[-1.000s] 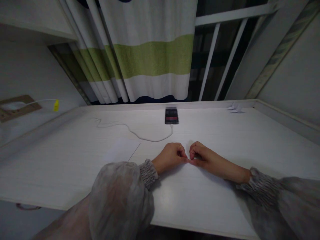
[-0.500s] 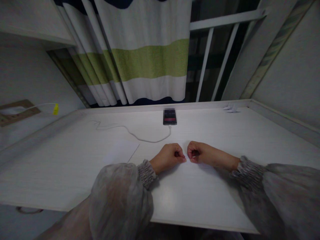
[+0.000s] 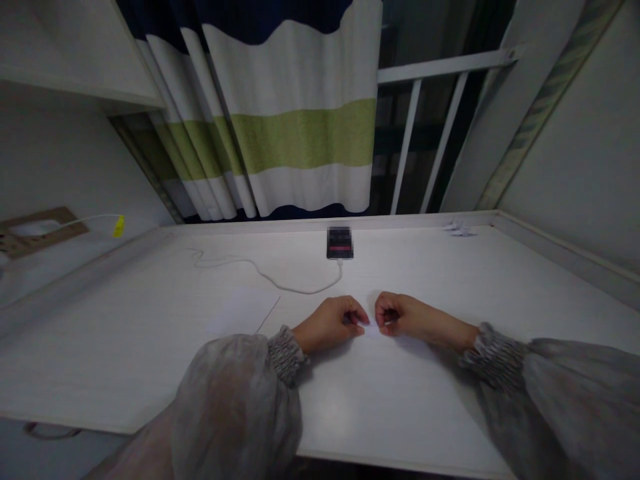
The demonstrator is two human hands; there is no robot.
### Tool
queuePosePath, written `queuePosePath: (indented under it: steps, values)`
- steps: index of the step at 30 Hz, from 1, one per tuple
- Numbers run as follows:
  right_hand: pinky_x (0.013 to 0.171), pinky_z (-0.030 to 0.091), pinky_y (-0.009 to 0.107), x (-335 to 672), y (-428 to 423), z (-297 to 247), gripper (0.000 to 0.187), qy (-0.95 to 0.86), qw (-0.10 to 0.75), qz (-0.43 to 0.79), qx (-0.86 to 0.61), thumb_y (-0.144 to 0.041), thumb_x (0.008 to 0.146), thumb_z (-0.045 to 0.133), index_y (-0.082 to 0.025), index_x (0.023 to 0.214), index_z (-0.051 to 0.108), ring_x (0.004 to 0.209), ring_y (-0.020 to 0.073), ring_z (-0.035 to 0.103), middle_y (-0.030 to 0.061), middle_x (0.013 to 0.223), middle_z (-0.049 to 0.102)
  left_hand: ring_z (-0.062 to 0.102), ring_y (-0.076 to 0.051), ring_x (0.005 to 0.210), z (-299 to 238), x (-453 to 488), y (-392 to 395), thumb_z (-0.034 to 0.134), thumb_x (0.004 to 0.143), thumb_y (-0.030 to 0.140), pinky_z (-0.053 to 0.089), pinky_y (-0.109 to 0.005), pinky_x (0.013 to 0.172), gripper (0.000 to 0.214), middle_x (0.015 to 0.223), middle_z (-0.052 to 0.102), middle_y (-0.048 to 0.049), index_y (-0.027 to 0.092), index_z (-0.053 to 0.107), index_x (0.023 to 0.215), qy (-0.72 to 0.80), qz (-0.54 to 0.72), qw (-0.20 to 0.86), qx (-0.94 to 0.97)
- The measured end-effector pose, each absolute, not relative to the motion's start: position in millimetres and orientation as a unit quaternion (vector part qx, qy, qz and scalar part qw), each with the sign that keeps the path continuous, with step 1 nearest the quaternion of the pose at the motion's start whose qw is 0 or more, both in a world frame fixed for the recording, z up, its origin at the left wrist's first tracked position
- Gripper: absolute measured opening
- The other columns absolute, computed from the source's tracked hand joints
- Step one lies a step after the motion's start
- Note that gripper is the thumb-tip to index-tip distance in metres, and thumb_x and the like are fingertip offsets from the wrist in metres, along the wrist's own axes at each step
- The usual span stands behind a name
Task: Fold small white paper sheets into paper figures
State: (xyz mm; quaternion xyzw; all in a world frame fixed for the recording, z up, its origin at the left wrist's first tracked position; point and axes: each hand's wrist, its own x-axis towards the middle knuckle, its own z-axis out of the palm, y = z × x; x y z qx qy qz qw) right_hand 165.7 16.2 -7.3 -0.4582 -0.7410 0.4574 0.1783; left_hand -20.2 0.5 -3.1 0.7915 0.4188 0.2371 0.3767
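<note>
Both my hands rest on the white desk (image 3: 125, 347) near its middle, fingers curled. My left hand (image 3: 333, 321) and my right hand (image 3: 400, 317) almost meet, and between their fingertips lies a small white piece of paper (image 3: 373, 329) that both pinch at its edges. The paper is pale against the desk and its shape is hard to make out. A ring shows on my left hand. Grey gathered sleeves cover both wrists.
A phone (image 3: 340, 241) lies at the desk's far edge, with a white cable (image 3: 260, 270) running left from it. A white paper sheet (image 3: 240, 310) lies left of my hands. Small folded paper shapes (image 3: 457, 229) sit far right. A striped curtain (image 3: 300, 133) hangs behind.
My hands have drawn slightly apart and the small white paper now shows between the fingertips. The view has tilted up a little.
</note>
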Motion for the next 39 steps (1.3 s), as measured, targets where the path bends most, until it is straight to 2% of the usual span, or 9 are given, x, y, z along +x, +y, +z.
queuePosePath:
  steps: [4, 7, 10, 14, 22, 27, 32, 35, 39]
  values:
    - [0.055, 0.034, 0.023, 163, 11, -3, 0.009, -0.747, 0.187, 0.435, -0.467, -0.009, 0.051, 0.051, -0.016, 0.058, 0.050, 0.058, 0.0105, 0.044, -0.0030, 0.062, 0.047, 0.052, -0.011, 0.075, -1, -22, -3, 0.057, 0.068, 0.009, 0.043, -0.025, 0.072, 0.030, 0.089, 0.058, -0.0036, 0.017, 0.060, 0.097, 0.398, 0.215, 0.328, 0.829]
    - [0.056, 0.036, 0.024, 162, 6, 0, 0.011, -0.755, 0.203, 0.412, -0.468, -0.007, 0.053, 0.049, -0.016, 0.058, 0.050, 0.061, 0.0115, 0.045, -0.0022, 0.064, 0.048, 0.052, -0.013, 0.078, 0, -23, -3, 0.049, 0.076, 0.014, 0.043, -0.026, 0.073, 0.021, 0.091, 0.056, -0.0058, 0.016, 0.063, 0.092, 0.349, 0.181, 0.264, 0.881]
    - [0.060, 0.037, 0.025, 161, 2, 2, 0.012, -0.766, 0.218, 0.393, -0.460, -0.005, 0.056, 0.048, -0.017, 0.059, 0.049, 0.064, 0.0127, 0.046, -0.0010, 0.067, 0.048, 0.050, -0.016, 0.085, 1, -23, -5, 0.041, 0.081, 0.017, 0.041, -0.028, 0.078, 0.025, 0.092, 0.055, -0.0097, 0.013, 0.063, 0.092, 0.286, 0.155, 0.180, 0.928]
    - [0.061, 0.037, 0.025, 160, 0, 3, 0.016, -0.768, 0.226, 0.378, -0.465, -0.002, 0.058, 0.047, -0.017, 0.059, 0.048, 0.065, 0.0123, 0.045, -0.0012, 0.069, 0.047, 0.048, -0.019, 0.088, 5, -22, -10, 0.044, 0.080, 0.024, 0.042, -0.030, 0.078, 0.027, 0.096, 0.053, -0.0131, 0.010, 0.059, 0.097, 0.257, 0.125, 0.100, 0.953]
    - [0.060, 0.037, 0.024, 162, 2, -5, 0.015, -0.756, 0.235, 0.389, -0.471, -0.003, 0.057, 0.050, -0.017, 0.058, 0.046, 0.062, 0.0119, 0.044, -0.0030, 0.064, 0.046, 0.050, -0.019, 0.086, 6, -23, -13, 0.038, 0.084, 0.029, 0.043, -0.030, 0.077, 0.035, 0.095, 0.056, -0.0126, 0.011, 0.053, 0.111, 0.265, 0.118, 0.068, 0.955]
    - [0.059, 0.038, 0.025, 163, 4, -7, 0.015, -0.750, 0.227, 0.395, -0.479, -0.003, 0.057, 0.051, -0.017, 0.059, 0.048, 0.063, 0.0123, 0.047, -0.0028, 0.064, 0.049, 0.050, -0.019, 0.086, 2, -22, -14, 0.039, 0.084, 0.031, 0.043, -0.030, 0.075, 0.032, 0.095, 0.055, -0.0117, 0.011, 0.061, 0.098, 0.262, 0.105, 0.053, 0.958]
    - [0.068, 0.044, 0.028, 173, 0, -5, 0.007, -0.805, 0.265, 0.351, -0.398, -0.015, 0.071, 0.056, -0.017, 0.077, 0.057, 0.073, 0.0136, 0.053, 0.0016, 0.079, 0.055, 0.050, -0.016, 0.081, -1, -19, -12, 0.045, 0.080, 0.027, 0.044, -0.027, 0.071, 0.025, 0.091, 0.054, -0.0104, 0.012, 0.063, 0.088, 0.281, 0.132, 0.097, 0.946]
    - [0.081, 0.044, 0.031, 186, -4, -2, 0.017, -0.892, 0.207, 0.266, -0.302, -0.024, 0.083, 0.048, -0.019, 0.086, 0.064, 0.088, 0.0157, 0.054, 0.0061, 0.095, 0.056, 0.050, -0.016, 0.083, -2, -20, -10, 0.046, 0.079, 0.023, 0.044, -0.027, 0.074, 0.023, 0.094, 0.054, -0.0105, 0.012, 0.063, 0.089, 0.271, 0.143, 0.123, 0.944]
    - [0.091, 0.043, 0.034, 199, -7, 2, 0.027, -0.935, 0.154, 0.193, -0.255, -0.027, 0.086, 0.044, -0.019, 0.105, 0.061, 0.102, 0.0190, 0.051, 0.0100, 0.109, 0.055, 0.051, -0.017, 0.087, 0, -23, -9, 0.045, 0.079, 0.022, 0.044, -0.028, 0.079, 0.023, 0.098, 0.054, -0.0114, 0.012, 0.063, 0.091, 0.253, 0.146, 0.134, 0.947]
